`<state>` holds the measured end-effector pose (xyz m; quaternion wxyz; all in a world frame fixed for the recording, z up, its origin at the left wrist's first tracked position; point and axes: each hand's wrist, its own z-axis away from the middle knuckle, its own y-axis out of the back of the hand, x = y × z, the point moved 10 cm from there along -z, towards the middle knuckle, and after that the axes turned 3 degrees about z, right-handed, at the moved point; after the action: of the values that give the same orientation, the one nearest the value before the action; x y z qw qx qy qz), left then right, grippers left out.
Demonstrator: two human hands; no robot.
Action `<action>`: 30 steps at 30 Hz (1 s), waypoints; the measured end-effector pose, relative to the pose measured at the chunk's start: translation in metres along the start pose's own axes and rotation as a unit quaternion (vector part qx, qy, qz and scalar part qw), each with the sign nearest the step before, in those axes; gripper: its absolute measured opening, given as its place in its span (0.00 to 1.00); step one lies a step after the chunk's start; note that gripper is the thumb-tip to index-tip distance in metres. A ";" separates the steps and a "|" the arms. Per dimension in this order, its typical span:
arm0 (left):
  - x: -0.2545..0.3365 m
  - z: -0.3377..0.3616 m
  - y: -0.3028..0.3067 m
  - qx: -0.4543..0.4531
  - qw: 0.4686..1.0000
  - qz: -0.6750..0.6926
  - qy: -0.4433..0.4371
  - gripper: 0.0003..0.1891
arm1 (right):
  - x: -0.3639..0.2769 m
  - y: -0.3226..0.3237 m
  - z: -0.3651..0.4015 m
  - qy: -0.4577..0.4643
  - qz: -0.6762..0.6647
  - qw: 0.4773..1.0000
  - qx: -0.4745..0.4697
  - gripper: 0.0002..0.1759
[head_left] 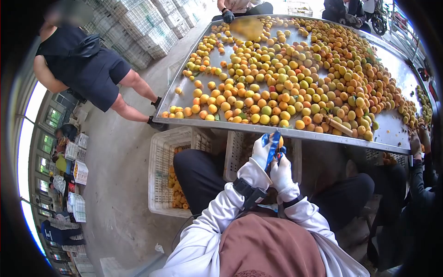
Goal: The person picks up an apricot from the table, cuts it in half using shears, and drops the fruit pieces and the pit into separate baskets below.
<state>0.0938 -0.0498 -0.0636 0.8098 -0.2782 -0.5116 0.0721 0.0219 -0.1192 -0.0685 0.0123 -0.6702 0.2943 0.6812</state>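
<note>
In front of the table edge, my left hand (264,151), in a white glove with blue material over the fingers, is closed around an orange-yellow fruit (280,142). Close on its right, my white-gloved right hand (281,170) is closed on a small tool (278,155) with dark and blue parts, touching or just beside the fruit. The tool's working end is hard to make out. Just beyond both hands, many yellow and orange fruits (295,85) are spread over the metal table (221,123).
A white crate (157,184) with fruit pieces stands left of my knees; another crate (230,157) is under the table edge. One person (97,69) stands at the left. A co-worker's dark-gloved hand (228,16) is at the far edge, another's hands (416,144) at the right.
</note>
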 end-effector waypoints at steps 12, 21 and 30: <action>0.003 0.002 0.000 -0.053 0.997 -0.041 -0.025 0.18 | 0.019 -0.033 0.028 -0.289 -0.437 0.825 -0.210 0.16; 0.043 0.006 0.016 -0.021 0.973 -0.172 -0.155 0.17 | 0.005 0.056 -0.010 -0.025 -0.208 0.978 0.019 0.13; 0.048 0.066 -0.046 -0.139 0.788 -0.481 -0.358 0.25 | -0.009 0.040 -0.008 -0.147 -0.310 0.922 -0.181 0.17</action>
<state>0.0516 -0.0442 0.0194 0.4511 -0.0602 -0.8368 -0.3045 0.0135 -0.1521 -0.0439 0.1441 -0.6111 -0.0619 0.7759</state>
